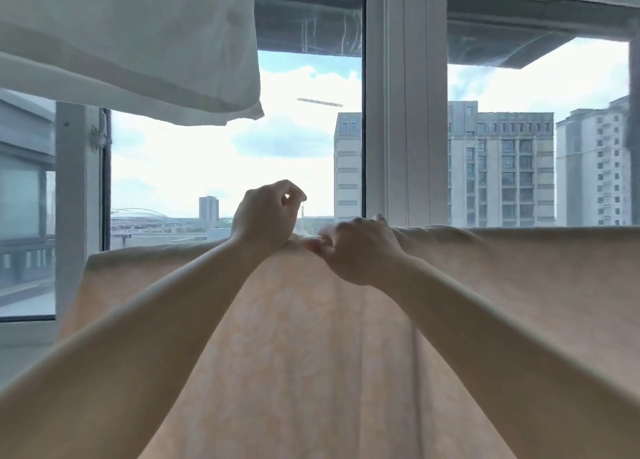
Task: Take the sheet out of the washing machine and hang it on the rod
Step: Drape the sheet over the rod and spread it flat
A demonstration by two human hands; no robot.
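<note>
A pale peach patterned sheet point(311, 337) hangs draped in front of me, its top fold running from left to right across the view. The rod beneath that fold is hidden by the cloth. My left hand point(265, 216) is raised just above the fold at the middle, fingers curled with thumb and forefinger pinched together; whether it holds anything I cannot tell. My right hand point(360, 247) sits on the fold right beside it and grips the sheet's top edge with curled fingers.
A white cloth point(138, 50) hangs overhead at the upper left. Large windows with white frames point(394, 112) stand close behind the sheet, with tall buildings outside. The sheet's left edge ends near the left window post point(74, 199).
</note>
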